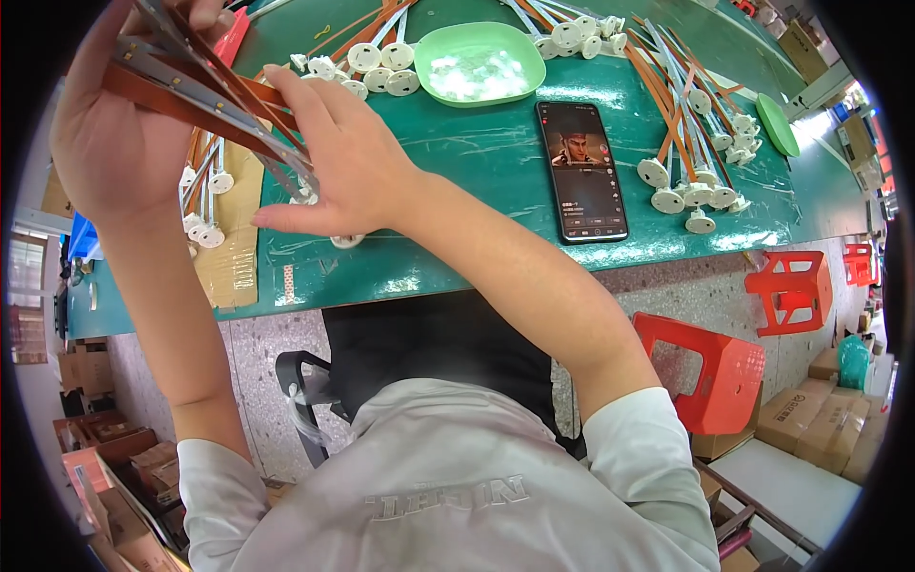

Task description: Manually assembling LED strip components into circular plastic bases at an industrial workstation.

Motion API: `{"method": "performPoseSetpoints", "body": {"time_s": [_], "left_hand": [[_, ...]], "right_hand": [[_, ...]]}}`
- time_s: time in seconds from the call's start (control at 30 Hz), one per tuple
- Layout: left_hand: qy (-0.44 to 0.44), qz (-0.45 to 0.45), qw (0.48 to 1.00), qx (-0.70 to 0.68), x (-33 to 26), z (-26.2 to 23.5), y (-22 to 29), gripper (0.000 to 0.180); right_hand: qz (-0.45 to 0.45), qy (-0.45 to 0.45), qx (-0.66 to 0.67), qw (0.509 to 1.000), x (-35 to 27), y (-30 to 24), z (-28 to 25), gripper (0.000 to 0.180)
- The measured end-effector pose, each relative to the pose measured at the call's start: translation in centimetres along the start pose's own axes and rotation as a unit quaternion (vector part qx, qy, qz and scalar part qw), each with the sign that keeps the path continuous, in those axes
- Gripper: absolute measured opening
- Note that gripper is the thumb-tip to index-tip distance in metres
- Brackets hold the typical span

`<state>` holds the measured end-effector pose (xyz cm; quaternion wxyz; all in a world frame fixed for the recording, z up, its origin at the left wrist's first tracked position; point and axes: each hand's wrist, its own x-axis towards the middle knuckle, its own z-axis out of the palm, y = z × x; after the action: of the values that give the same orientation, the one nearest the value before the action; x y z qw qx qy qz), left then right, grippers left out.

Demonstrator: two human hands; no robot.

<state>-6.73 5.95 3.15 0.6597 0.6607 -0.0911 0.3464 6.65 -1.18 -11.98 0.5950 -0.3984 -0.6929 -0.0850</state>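
Left hand [129, 153]: raised at upper left, curled around a sheaf of strips [181, 88], grey and orange-brown, lying across the palm; its fingertips partly run out of view. Right hand [357, 153]: half open, back upward, thumb stretched well away from the fingers; fingers against the sheaf's lower end. Cannot tell whether it grips there. Strips slant down from left palm to right hand, above the left part of the green bench [477, 181]. Cardboard [243, 257] beneath, more strips with white discs on it. Phone [583, 172], screen lit, right of the hands; green bowl [540, 71] beyond.
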Motion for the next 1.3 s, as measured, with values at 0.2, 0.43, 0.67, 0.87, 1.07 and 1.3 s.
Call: {"method": "performPoseSetpoints", "body": {"time_s": [0.2,0.43,0.67,0.87,1.07,1.3], "left_hand": [[-0.045,-0.081,0.991,-0.098,0.8,0.1,1.5,0.024],[-0.029,-0.033,0.997,0.069,0.2,2.8,-0.6,0.025],[-0.032,-0.076,0.978,0.194,0.0,3.6,-0.7,0.033],[-0.178,-0.117,0.977,-0.019,2.1,1.3,0.6,0.040],[-0.108,-0.112,0.986,0.052,2.7,2.1,0.7,0.015],[-0.102,-0.118,0.971,0.183,1.7,3.3,0.1,0.037]], "right_hand": [[0.027,0.009,0.003,1.000,-0.1,-0.1,0.1,0.109],[0.033,0.037,0.046,0.998,-0.2,0.2,0.8,0.081],[0.105,-0.006,0.041,0.994,-0.2,-0.1,-0.3,0.054],[0.155,-0.199,0.173,0.952,1.1,-0.3,-1.2,0.049],[0.177,-0.155,0.140,0.962,0.9,-0.7,-1.3,0.071],[0.119,-0.015,0.117,0.986,0.7,-0.5,-0.6,0.100]]}}
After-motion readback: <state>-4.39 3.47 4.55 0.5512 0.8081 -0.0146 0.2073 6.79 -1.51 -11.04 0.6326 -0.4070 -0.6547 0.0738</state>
